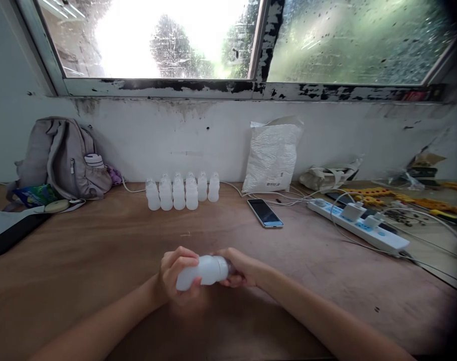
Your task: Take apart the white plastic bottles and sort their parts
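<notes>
The left fingers [180,261] wrap round the white bottle [209,269] and the right fingers [234,282] hold its other end, to the near left of the phone [266,213], so a snug, soft grip, kept straight, should work best.

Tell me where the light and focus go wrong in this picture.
Head view: the left window pane is blown out to white; the left hand, right hand and held bottle look slightly soft; the table darkens below them; the far right edge falls into blurred black; the window frame slants at its sides, probably wide-angle distortion.
</notes>
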Tool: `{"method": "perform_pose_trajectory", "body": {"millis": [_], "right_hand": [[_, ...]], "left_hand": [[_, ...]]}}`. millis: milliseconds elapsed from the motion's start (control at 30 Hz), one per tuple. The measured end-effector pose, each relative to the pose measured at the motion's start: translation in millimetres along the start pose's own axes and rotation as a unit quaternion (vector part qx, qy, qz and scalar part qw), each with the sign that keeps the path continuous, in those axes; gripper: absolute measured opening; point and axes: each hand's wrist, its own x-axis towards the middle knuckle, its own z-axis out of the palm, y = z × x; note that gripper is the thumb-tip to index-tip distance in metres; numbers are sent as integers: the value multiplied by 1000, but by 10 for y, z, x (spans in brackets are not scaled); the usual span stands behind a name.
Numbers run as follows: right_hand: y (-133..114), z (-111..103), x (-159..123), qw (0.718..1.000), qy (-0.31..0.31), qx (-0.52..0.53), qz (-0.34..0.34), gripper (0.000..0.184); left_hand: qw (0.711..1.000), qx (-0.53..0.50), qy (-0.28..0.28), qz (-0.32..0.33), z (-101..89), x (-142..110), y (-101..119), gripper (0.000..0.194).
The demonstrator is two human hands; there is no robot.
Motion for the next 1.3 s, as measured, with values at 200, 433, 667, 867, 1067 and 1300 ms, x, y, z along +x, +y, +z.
{"method": "perform_pose_trajectory", "body": {"millis": [200, 433, 667, 867, 1067, 1300], "right_hand": [[-97, -38, -101, 903, 239, -119, -336, 36], [41, -28, -169, 702, 339, -375, -502, 23], [113, -115, -82, 570, 363, -491, -549, 23], [115, -29, -148, 611, 368, -430, -553, 26], [48, 28, -26, 801, 373, -151, -444, 26], [-87, 27, 64, 870, 261, 45, -416, 36]], "left_hand": [[850, -267, -50, -452, 53, 140, -170, 26], [694, -387, -3, -608, 117, 194, -120, 34], [720, -329, -3, -611, 132, 205, 21, 34], [796, -229, 5, -560, 124, 162, 53, 34], [879, -83, -60, -465, 46, 164, -141, 30], [920, -14, -159, -357, 65, 96, -267, 33]]}}
